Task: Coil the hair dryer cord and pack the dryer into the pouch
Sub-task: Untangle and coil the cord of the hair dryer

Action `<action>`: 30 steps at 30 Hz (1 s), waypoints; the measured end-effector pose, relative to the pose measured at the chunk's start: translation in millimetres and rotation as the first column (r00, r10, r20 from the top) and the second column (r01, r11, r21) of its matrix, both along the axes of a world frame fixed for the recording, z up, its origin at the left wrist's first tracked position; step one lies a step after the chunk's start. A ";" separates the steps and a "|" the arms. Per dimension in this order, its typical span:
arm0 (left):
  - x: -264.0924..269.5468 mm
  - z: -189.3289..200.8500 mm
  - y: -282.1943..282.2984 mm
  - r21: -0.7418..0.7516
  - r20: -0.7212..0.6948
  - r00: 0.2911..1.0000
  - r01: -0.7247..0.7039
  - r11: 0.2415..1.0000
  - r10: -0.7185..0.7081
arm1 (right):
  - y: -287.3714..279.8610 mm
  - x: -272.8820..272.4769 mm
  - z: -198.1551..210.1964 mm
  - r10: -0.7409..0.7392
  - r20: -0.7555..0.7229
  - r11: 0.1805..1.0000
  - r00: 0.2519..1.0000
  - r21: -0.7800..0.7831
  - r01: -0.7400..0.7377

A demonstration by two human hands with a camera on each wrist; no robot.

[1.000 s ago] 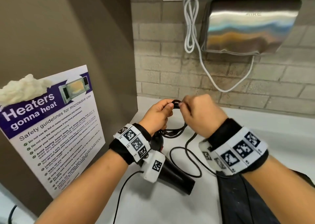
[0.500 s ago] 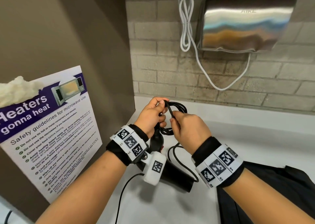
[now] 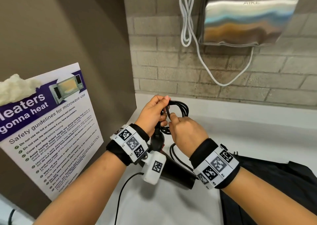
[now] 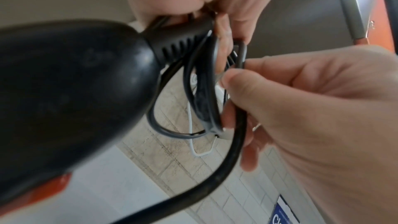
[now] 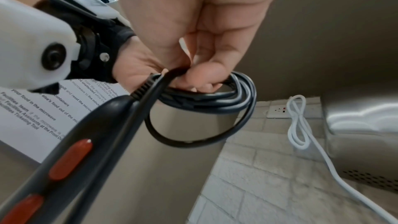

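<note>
My left hand (image 3: 152, 115) is gripping the coiled loops of the cord (image 3: 180, 110) together with the end of the dryer's handle, fingers curled round them. My right hand (image 3: 187, 132) is pinching one strand of the cord between thumb and forefinger, just beside the left fingers. The hair dryer (image 3: 173, 170) is hanging below my left hand, its barrel lying just over the white counter (image 3: 257, 135). More cord is trailing loose on the counter beneath my wrists. The black pouch (image 3: 267, 176) is lying on the counter under my right forearm.
</note>
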State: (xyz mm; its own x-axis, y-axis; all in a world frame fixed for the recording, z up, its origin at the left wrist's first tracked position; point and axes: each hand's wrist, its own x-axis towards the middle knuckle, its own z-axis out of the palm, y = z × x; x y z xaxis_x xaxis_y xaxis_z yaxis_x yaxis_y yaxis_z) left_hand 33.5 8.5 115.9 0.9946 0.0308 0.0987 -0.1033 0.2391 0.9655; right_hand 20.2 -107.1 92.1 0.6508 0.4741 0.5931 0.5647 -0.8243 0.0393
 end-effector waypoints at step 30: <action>-0.4 -7.2 -4.2 0.137 0.071 0.997 -0.040 0.990 0.030 | -152.8 72.0 -134.8 -0.655 -0.743 0.646 0.136 -0.457 0.611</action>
